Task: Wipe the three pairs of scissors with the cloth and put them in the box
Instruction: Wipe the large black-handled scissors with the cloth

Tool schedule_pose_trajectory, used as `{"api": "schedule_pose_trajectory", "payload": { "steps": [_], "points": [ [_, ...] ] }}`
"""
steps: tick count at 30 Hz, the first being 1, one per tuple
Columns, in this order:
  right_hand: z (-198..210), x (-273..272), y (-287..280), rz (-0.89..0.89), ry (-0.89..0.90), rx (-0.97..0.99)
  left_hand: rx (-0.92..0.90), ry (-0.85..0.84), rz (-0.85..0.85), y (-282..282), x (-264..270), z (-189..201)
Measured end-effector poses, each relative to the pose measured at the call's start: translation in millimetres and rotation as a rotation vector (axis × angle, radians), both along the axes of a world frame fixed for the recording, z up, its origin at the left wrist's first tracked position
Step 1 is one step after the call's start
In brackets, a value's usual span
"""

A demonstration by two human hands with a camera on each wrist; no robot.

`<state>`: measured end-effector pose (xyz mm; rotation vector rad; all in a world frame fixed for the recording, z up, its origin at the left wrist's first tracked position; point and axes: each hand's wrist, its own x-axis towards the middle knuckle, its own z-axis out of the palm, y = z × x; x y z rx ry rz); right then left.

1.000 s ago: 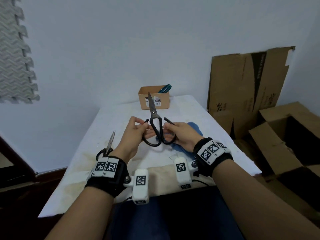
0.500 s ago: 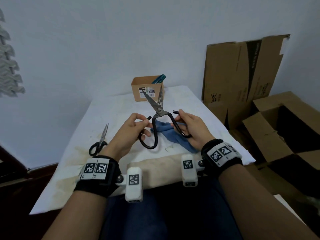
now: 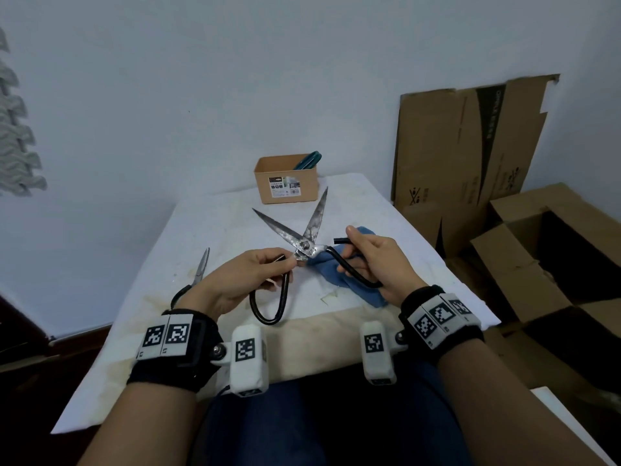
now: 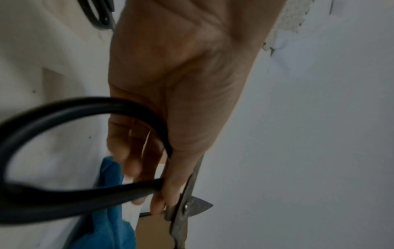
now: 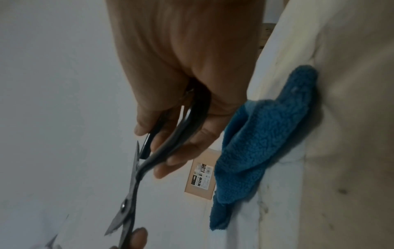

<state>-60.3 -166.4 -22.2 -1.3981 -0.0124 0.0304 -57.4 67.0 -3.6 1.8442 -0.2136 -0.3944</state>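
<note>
Large black-handled scissors [image 3: 304, 242] with tarnished blades are held above the table, blades spread wide in a V. My left hand [image 3: 248, 275] pinches the left handle loop [image 4: 64, 148] near the pivot. My right hand [image 3: 376, 260] grips the right handle loop [image 5: 183, 128]. The blue cloth [image 3: 349, 280] lies on the table under my right hand, also seen in the right wrist view [image 5: 260, 134]. A smaller pair of black-handled scissors [image 3: 195, 280] lies at the table's left. The small cardboard box [image 3: 285, 179] stands at the far edge with teal-handled scissors [image 3: 309, 160] sticking out.
The table [image 3: 208, 223] wears a white stained cover. Flattened cardboard [image 3: 470, 146] leans on the wall at the right, and open cartons [image 3: 554, 250] sit on the floor beside the table. A grey foam mat [image 3: 16, 129] hangs on the left wall.
The large scissors went from blades together to spread wide, as my hands drew the handles apart. My right hand moved right over the blue cloth.
</note>
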Motion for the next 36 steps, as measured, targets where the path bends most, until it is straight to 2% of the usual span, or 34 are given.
{"api": "schedule_pose_trajectory", "payload": {
  "steps": [5, 9, 14, 16, 20, 26, 31, 33, 36],
  "points": [
    [1.3, -3.8, 3.7, -0.004, -0.042, -0.064, -0.077, 0.063, 0.032, -4.4, 0.2, -4.1],
    [2.8, -2.5, 8.4, -0.011, -0.052, -0.07, -0.081, 0.004, 0.136, -13.4, -1.6, -1.7],
    [0.5, 27.9, -4.5, -0.245, -0.113, -0.238, -0.118, -0.097, 0.346, 5.6, 7.8, 4.5],
    [2.7, 38.5, -9.8, -0.274, -0.108, -0.321, -0.103, -0.145, 0.422, 18.5, 11.3, 7.0],
    [9.9, 54.1, 3.0, -0.173, -0.182, -0.684, -0.056, -0.181, 0.506, 38.8, 17.4, 12.1],
    [17.4, 74.8, 37.4, 0.252, -0.1, -1.233, -0.039, -0.18, 0.534, 59.1, 22.6, 25.1],
    [6.6, 86.9, 56.0, 0.281, -0.028, -1.499, -0.033, -0.17, 0.55, 66.9, 24.4, 29.3],
    [8.3, 86.5, 55.6, 0.234, -0.023, -1.478, -0.018, -0.161, 0.537, 67.7, 25.6, 29.2],
    [9.2, 86.2, 46.5, 0.114, -0.055, -1.075, -0.015, -0.15, 0.518, 68.4, 27.9, 28.5]
  ]
}}
